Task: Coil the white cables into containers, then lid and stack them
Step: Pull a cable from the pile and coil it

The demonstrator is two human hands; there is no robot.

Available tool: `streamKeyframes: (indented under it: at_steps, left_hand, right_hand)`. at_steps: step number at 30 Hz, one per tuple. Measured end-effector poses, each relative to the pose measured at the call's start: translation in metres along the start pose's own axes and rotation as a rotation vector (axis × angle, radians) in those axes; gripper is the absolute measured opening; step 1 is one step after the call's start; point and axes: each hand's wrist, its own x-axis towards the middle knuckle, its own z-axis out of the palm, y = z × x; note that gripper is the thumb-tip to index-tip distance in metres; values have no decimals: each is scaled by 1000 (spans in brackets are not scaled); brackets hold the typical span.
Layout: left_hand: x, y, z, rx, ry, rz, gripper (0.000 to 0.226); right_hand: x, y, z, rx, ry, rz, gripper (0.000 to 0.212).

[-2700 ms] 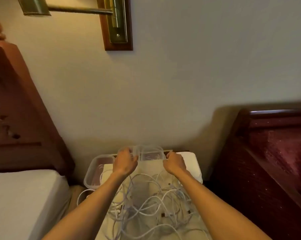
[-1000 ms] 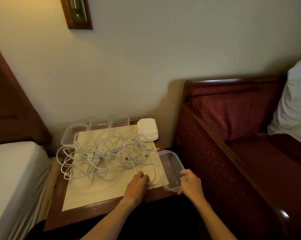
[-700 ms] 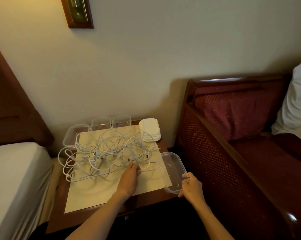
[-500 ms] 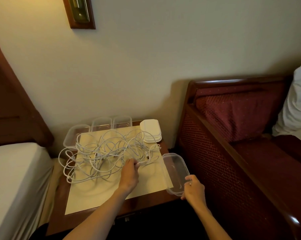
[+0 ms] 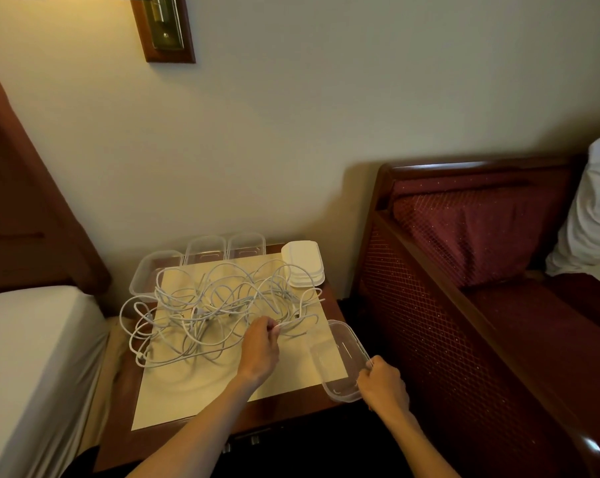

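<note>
Head-worn view, angled down over nightstand (image 5: 284, 412), wall ahead

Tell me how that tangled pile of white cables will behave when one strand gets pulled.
The tangled white cables look floppy, lying in loose loops. Strands cross everywhere, so the one the left hand pinches will probably drag neighbours along. One loop overhangs the brown wooden nightstand edge and may slip off.

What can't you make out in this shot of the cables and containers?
- Cables, head view: too tangled to count.
- Left hand: its back hides the fingertips pinching a cable.
- Lids: stacked, number unclear.
- Held container: right hand covers its near corner.
- Wall lamp: cut off by the top edge.
</note>
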Motion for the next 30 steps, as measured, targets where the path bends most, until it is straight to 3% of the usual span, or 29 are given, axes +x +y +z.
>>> streamKeyframes:
  at_steps: [5,8,10,15,18,22,24,27,30]
  left_hand:
    - [-15,-5,-1,54,-41,61,11]
    - [-20,-7,-4,70,-59,99,1]
    - [-23,-4,-12,104,-59,142,8]
    - [-19,25,-53,244,146,387,9]
    - [-4,38,-80,268,238,463,5]
    - [24,37,-99,366,47,359,47]
    - [38,30,-100,408,-119,315,56]
    - [55,23,-98,384,-217,389,38]
    - [69,37,-113,200,-59,460,13]
  right_hand:
    - [-2,-8,2,-150,155,-145,47]
    - [-2,-19,5,-148,219,-226,43]
    - [-1,-31,6,-86,252,-312,36]
    - [12,-88,13,70,303,-582,21]
    - [26,-133,13,48,316,-677,27]
    - [55,-175,9,-176,312,-544,46]
    - [69,-188,3,-260,231,-472,38]
    - [78,-202,-8,-195,156,-501,21]
    - [81,-216,-23,-5,201,-540,20]
